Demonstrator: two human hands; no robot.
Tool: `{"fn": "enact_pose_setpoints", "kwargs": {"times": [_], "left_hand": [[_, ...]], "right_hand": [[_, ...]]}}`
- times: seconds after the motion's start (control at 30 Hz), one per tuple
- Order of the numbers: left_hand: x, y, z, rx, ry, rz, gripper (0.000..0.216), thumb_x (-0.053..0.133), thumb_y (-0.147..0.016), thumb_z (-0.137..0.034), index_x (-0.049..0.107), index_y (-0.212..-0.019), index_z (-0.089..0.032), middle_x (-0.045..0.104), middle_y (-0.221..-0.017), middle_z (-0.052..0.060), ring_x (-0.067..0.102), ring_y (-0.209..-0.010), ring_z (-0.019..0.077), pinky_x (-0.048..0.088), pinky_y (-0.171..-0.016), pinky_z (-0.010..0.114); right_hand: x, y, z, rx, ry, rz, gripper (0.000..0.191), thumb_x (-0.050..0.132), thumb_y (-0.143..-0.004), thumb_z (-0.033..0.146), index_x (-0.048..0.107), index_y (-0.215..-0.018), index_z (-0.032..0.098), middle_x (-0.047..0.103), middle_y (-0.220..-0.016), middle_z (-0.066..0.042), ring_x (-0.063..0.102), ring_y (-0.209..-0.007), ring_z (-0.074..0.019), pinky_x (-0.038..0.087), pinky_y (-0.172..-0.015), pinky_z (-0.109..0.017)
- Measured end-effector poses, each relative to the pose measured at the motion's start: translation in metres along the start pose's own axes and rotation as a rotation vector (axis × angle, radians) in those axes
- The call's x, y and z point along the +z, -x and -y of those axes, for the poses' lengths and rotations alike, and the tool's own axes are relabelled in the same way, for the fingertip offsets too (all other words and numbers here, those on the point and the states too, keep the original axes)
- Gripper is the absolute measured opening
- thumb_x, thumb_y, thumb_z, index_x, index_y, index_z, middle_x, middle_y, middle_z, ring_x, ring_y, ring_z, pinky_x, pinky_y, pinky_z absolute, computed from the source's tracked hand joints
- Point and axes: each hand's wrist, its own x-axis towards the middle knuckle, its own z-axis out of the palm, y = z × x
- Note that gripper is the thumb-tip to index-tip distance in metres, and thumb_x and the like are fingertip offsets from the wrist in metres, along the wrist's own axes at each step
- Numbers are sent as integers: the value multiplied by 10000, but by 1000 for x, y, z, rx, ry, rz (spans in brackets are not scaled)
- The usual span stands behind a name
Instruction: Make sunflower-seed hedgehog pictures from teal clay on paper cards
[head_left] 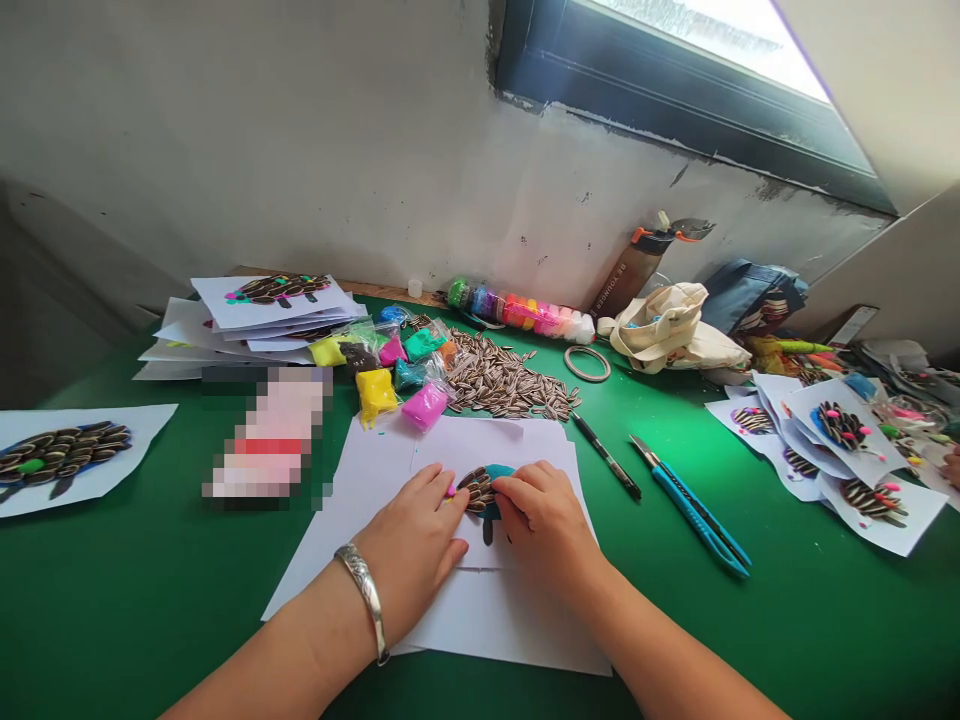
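Observation:
My left hand (416, 540), with a silver bangle at the wrist, lies flat on white paper (510, 615), its fingertips touching the left edge of a seed-covered clay shape (480, 488). My right hand (544, 520) rests on the paper at the shape's right side, fingers curled and pressing on the teal clay and striped sunflower seeds. What, if anything, sits under those fingertips is hidden. A loose pile of sunflower seeds (506, 380) lies just behind the paper.
Small bags of coloured clay (390, 375) sit left of the seed pile. A black pen (606, 456) and a blue utility knife (690, 505) lie to the right. Stacks of finished pictures (262, 310) stand back left, more sheets (840, 450) at right, a bottle (637, 265) and cloth bag behind.

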Motion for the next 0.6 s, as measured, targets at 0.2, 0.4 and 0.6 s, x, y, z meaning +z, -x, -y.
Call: {"fn": "enact_pose_setpoints", "kwargs": {"times": [0.2, 0.4, 0.6], "left_hand": [[8, 1, 4, 10, 40, -91, 392, 600, -826, -148, 609, -1218, -150, 564, -1334, 171, 456, -1302, 350, 428, -1054, 529], [4, 1, 2, 4, -20, -29, 411, 577, -845, -164, 596, -1254, -126, 546, -1356, 186, 447, -1308, 354, 415, -1062, 532], [-1, -1, 0, -12, -26, 34, 448, 577, -859, -168, 569, -1301, -94, 525, -1377, 203, 416, -1332, 363, 387, -1086, 529]], "right_hand": [[1, 0, -1, -2, -12, 5, 196, 526, -898, 124, 691, -836, 211, 627, -718, -36, 513, -708, -172, 369, -668, -295], [3, 1, -1, -22, -22, -9, 192, 524, -895, 131, 692, -848, 209, 636, -727, -38, 525, -713, -174, 381, -676, -298], [-14, -10, -20, 70, -22, -56, 169, 539, -891, 160, 702, -879, 205, 668, -788, -49, 557, -777, -193, 397, -717, -320]]}}
